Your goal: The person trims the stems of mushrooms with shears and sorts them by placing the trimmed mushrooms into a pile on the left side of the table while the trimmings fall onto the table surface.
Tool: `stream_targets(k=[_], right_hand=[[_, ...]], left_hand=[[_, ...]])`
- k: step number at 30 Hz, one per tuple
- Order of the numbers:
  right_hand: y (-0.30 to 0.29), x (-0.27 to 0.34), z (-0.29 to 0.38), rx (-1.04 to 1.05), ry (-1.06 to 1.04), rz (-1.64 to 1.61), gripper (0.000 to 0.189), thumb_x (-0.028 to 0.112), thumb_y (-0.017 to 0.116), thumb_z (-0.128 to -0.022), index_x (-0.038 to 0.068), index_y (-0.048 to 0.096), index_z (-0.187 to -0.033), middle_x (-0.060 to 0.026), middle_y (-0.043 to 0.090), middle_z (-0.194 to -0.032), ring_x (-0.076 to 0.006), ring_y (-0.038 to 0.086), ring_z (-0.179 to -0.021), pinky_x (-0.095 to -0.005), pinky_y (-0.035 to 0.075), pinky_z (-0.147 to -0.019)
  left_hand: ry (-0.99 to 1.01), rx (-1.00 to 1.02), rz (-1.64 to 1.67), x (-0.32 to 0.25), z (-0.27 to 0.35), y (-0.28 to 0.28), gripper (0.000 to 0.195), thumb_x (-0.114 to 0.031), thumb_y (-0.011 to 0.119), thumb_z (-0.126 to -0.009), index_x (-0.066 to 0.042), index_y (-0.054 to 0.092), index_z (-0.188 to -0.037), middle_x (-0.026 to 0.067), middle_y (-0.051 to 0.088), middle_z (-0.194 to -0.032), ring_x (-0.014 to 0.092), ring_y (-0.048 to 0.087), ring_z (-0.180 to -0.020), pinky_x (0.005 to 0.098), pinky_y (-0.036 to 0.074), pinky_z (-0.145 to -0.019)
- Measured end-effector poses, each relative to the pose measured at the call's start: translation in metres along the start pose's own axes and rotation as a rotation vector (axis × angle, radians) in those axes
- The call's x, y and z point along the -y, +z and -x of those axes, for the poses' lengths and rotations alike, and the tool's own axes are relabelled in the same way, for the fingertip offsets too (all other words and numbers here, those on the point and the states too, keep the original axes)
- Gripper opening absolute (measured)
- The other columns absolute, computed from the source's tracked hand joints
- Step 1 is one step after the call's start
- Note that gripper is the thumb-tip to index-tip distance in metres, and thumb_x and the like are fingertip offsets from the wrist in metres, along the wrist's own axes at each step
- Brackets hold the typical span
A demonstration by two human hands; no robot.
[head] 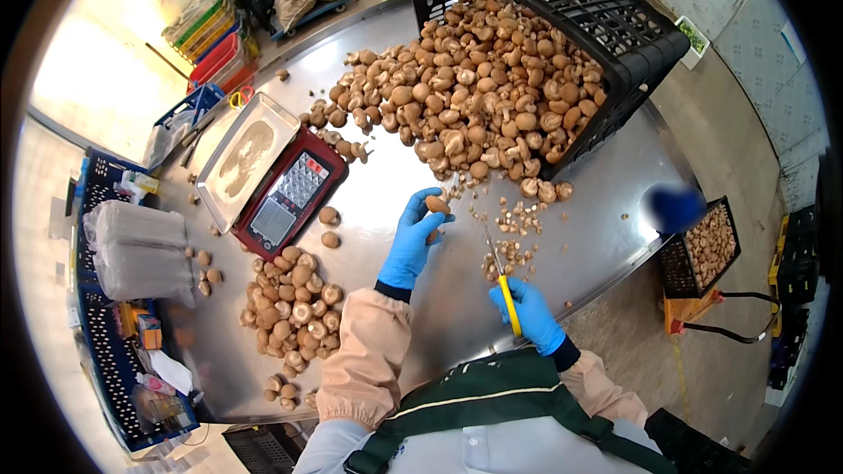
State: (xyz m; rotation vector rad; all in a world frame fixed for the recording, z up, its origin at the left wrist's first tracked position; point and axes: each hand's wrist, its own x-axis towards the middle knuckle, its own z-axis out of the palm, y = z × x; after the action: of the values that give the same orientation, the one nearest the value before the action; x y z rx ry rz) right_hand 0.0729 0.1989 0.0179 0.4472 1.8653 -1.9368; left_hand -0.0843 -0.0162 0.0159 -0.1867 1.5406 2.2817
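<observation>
My left hand (409,240), in a blue glove, holds a brown shiitake mushroom (436,205) between thumb and fingers, and part of another mushroom shows lower in the palm. In my gloved right hand (532,316) is a pair of scissors with yellow handles (509,306), blades pointing away from me. Cut stem pieces (517,218) lie scattered around the blades on the steel table (369,210). Beyond my hands a large heap of mushrooms (474,92) spills from a tipped black plastic crate (612,33). A smaller pile of mushrooms (296,309) lies left of my left arm.
A dark red digital scale (283,191) with a metal pan (247,158) stands at the left. Stacked plastic-wrapped packs (138,250) sit beside blue baskets (105,322) along the left edge. Off the table's right side stands a crate of mushrooms (710,247).
</observation>
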Motion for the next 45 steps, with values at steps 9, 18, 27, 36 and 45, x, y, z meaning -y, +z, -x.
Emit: stream_targets(k=[9, 18, 27, 36, 45], right_hand=[[0.021, 0.031, 0.024, -0.027, -0.328, 0.527, 0.048, 0.045, 0.079, -0.087, 0.002, 0.064, -0.103, -0.0187, 0.064, -0.077, -0.0348, 0.064, -0.066, -0.0409, 0.050, -0.061], [0.025, 0.033, 0.031, -0.014, -0.274, 0.577, 0.050, 0.048, 0.077, -0.087, 0.001, 0.066, -0.101, -0.0199, 0.064, -0.076, -0.0360, 0.062, -0.064, -0.0423, 0.049, -0.061], [0.015, 0.004, 0.006, -0.026, -0.097, 0.367, 0.044, 0.041, 0.074, -0.093, -0.002, 0.068, -0.088, -0.0139, 0.058, -0.063, -0.0159, 0.055, -0.056, -0.0349, 0.045, -0.055], [0.002, -0.024, -0.028, 0.004, 0.095, -0.023, 0.021, 0.026, 0.064, -0.101, 0.005, 0.068, -0.097, 0.0016, 0.060, -0.070, -0.0083, 0.055, -0.054, -0.0241, 0.045, -0.050], [-0.030, -0.104, -0.087, 0.107, -0.020, -0.013, 0.035, 0.030, 0.044, -0.107, 0.007, 0.065, -0.122, 0.0003, 0.068, -0.088, -0.0107, 0.060, -0.065, -0.0233, 0.050, -0.057]], left_hand=[[0.297, -0.095, -0.176, -0.010, 0.094, 0.021, 0.045, -0.003, 0.067, -0.091, -0.009, 0.053, -0.133, 0.0048, 0.063, -0.120, 0.009, 0.058, -0.092, 0.0217, 0.048, -0.073], [0.466, -0.144, -0.548, 0.009, 0.105, 0.018, 0.048, 0.003, 0.067, -0.085, -0.012, 0.054, -0.129, 0.0013, 0.059, -0.102, 0.008, 0.054, -0.084, 0.0227, 0.047, -0.072], [0.379, -0.260, -0.606, 0.044, 0.042, 0.003, 0.042, -0.001, 0.066, -0.085, -0.009, 0.051, -0.124, 0.0018, 0.058, -0.105, 0.010, 0.057, -0.088, 0.0233, 0.047, -0.073], [0.120, -0.488, -0.896, 0.033, -0.105, -0.032, 0.052, -0.041, 0.072, -0.085, -0.004, 0.062, -0.121, 0.0206, 0.067, -0.102, 0.036, 0.066, -0.090, 0.0442, 0.053, -0.082], [0.176, -0.405, -1.093, 0.031, -0.128, -0.027, 0.063, -0.049, 0.077, -0.080, -0.009, 0.061, -0.127, 0.0200, 0.063, -0.115, 0.038, 0.063, -0.107, 0.0471, 0.053, -0.090]])
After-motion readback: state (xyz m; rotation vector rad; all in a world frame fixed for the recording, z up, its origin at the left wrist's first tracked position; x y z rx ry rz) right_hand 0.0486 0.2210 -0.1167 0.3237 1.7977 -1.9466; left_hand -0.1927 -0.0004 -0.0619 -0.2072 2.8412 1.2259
